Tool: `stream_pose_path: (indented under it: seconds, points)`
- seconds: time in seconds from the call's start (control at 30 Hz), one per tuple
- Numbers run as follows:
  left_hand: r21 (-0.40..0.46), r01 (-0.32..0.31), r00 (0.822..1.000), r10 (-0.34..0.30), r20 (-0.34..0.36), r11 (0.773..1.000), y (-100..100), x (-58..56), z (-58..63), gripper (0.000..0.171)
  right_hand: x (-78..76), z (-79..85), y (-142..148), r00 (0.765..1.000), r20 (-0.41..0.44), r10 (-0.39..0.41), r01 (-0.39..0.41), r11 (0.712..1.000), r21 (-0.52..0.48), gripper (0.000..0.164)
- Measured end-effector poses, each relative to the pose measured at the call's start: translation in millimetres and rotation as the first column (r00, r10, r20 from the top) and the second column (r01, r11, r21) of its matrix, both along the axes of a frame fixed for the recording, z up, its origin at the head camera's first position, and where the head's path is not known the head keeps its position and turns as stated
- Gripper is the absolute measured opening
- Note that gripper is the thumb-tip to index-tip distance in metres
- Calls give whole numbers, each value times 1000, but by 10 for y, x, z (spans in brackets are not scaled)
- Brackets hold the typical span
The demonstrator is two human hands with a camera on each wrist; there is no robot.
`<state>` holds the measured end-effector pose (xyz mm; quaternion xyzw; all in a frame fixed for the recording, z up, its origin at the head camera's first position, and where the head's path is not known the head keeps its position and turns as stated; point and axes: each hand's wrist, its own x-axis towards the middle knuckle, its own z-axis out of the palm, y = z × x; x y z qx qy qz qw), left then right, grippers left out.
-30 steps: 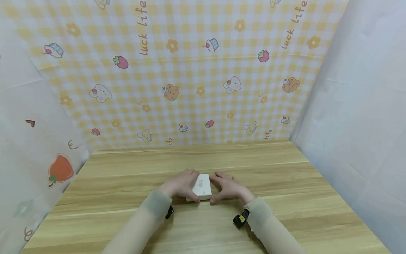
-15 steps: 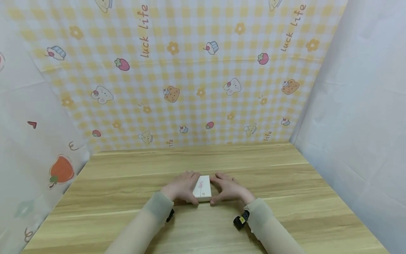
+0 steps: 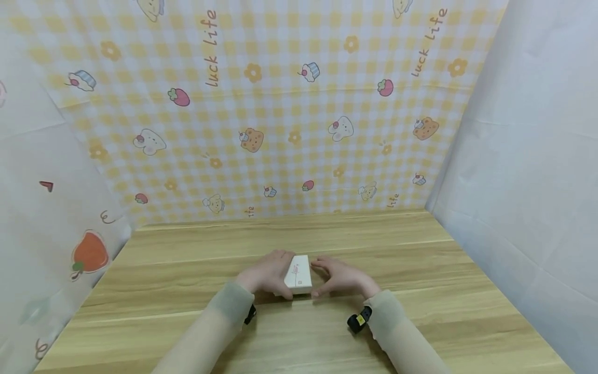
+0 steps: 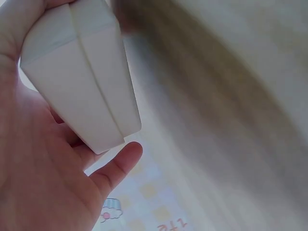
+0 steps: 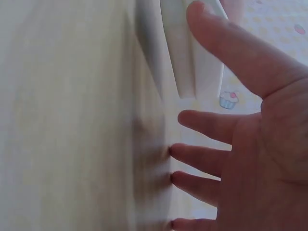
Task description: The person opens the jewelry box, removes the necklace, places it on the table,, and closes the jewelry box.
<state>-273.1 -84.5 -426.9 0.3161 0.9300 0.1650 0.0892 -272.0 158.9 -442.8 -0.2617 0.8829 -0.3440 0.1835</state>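
Observation:
A small white box (image 3: 301, 274) with a pink printed design on its top is at the middle of the wooden table. My left hand (image 3: 267, 274) grips it from the left, with the thumb at the near side. In the left wrist view a seam runs along the side of the box (image 4: 86, 82), like a lid's edge. Just to the right of the box is my right hand (image 3: 344, 276), its fingers spread and holding nothing. The right wrist view shows the right thumb (image 5: 231, 45) in front of the box and a gap beside the other fingers.
The wooden table (image 3: 402, 244) reaches back to a yellow checked cloth (image 3: 280, 104) with cartoon prints. White cloth walls (image 3: 523, 156) stand at both sides. A black strap device (image 3: 358, 321) is on the right wrist.
My right hand has drawn slightly to the right, away from the box. The left hand stays on the box, which has shifted only a little.

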Motion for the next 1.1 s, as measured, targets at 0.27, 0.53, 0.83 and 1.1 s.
stream_pose_path:
  seconds: [0.27,0.53,0.83,1.1]
  points:
    - [-25,-9,1000,8,-30,1000,8,-6,145,94,-38,89,59,991,134,-1,16,994,-109,77]
    - [-27,-2,998,0,-62,1000,33,-10,226,91,-88,122,47,973,226,47,14,965,-261,64]
    - [-47,-8,995,4,-96,999,42,-14,303,94,-150,77,-82,870,491,38,212,872,-442,54]
    - [-46,-6,995,2,-102,999,42,-23,334,99,-174,73,-177,831,554,51,277,826,-491,47]
